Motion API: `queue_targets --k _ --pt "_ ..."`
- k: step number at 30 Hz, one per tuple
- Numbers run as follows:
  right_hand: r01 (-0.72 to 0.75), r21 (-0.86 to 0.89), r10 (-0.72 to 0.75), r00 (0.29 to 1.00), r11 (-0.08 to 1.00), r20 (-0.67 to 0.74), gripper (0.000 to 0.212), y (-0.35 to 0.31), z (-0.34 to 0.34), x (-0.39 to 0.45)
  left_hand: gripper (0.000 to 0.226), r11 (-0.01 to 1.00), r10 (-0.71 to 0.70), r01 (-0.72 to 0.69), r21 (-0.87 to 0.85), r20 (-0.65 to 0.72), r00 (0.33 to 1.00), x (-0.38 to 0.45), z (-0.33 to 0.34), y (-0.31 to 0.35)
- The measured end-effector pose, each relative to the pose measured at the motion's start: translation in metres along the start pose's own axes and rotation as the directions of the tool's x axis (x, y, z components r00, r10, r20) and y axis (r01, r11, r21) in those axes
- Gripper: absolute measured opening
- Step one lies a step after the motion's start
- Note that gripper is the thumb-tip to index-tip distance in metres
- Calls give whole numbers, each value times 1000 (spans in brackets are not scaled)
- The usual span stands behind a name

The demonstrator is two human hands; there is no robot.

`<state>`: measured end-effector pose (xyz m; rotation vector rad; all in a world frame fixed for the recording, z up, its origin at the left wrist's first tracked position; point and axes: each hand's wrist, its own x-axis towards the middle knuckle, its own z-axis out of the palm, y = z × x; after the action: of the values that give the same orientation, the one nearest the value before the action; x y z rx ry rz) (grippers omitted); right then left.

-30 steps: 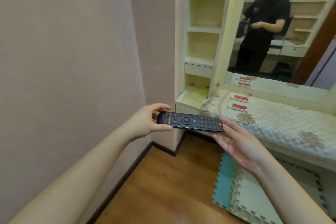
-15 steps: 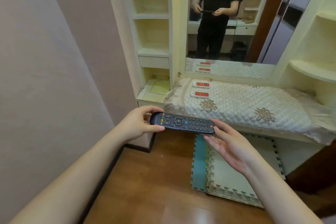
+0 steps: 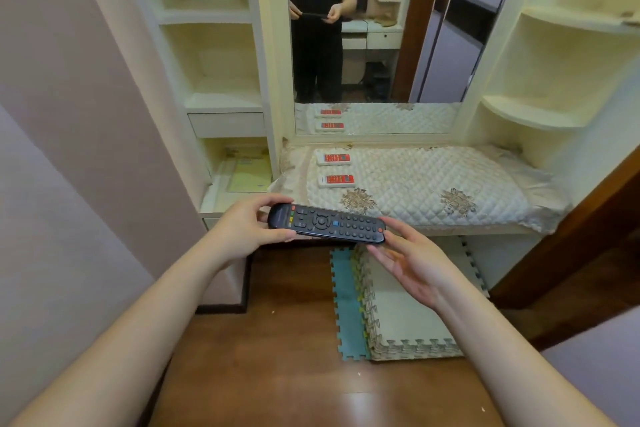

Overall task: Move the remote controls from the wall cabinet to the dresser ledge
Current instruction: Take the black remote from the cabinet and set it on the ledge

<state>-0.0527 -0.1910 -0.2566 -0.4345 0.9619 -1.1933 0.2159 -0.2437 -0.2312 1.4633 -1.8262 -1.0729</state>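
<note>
Black remote [image 3: 325,224] lies sideways; our left hand [image 3: 247,229] grips one end, right hand's [image 3: 414,262] flat fingers prop the other, ledge [image 3: 433,184] just beyond.

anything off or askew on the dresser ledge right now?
Mostly tidy. The two white remotes lie flat and parallel on the quilted cover. The cover's left edge is bunched and hangs over the side. The black remote is off the ledge, between the left hand and right hand.

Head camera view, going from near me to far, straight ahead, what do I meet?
Foam mats on the floor → black remote in both hands → nearer white remote → farther white remote → mirror.
</note>
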Motion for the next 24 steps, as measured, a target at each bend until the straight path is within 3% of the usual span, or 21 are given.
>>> queue_targets --k 8,15,24 --pt "46 43 -43 996 998 -82 33 -6 1 28 51 998 57 -60 33 82 995 55 -2 -11" --pt "76 31 -71 989 997 -128 35 -19 -13 56 51 1000 17 -14 -23 135 991 95 11 -8" --pt "67 37 -61 987 997 -149 30 -51 -50 126 53 999 -14 6 45 183 983 188 40 -7"
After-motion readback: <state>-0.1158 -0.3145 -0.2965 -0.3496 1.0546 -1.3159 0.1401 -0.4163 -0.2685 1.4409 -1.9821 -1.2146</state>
